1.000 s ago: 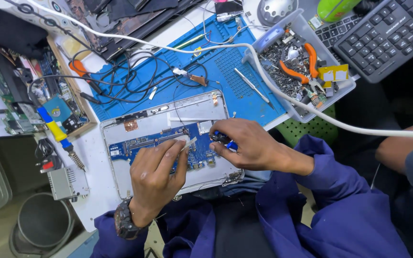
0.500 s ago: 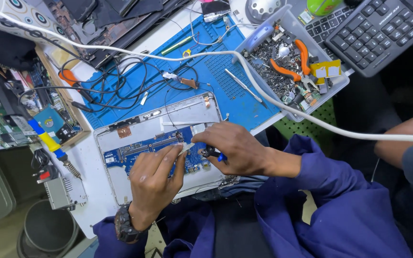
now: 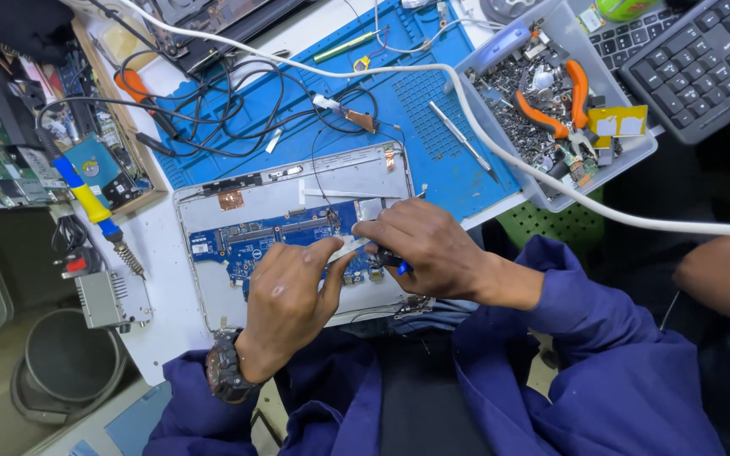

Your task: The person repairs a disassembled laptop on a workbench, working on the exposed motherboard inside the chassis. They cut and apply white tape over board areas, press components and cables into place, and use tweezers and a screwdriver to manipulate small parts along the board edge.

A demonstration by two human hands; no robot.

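Laptop base (image 3: pixel 297 190) lies opened at the tabletop's near edge, board still mounted; right hand (image 3: pixel 433 249) fingers pinch a blue-tipped tool (image 3: pixel 397 265), left hand (image 3: pixel 289 295) fingers press a white strip (image 3: pixel 350 247).

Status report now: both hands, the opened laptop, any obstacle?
Left hand pinching a pale strip. Right hand gripping blue-tipped tool. Both over the opened laptop. White cable crosses behind, apart.

Blue circuit board (image 3: pixel 247 241), blue work mat (image 3: pixel 433 93), orange-handled pliers (image 3: pixel 551 114), white cable (image 3: pixel 551 181)
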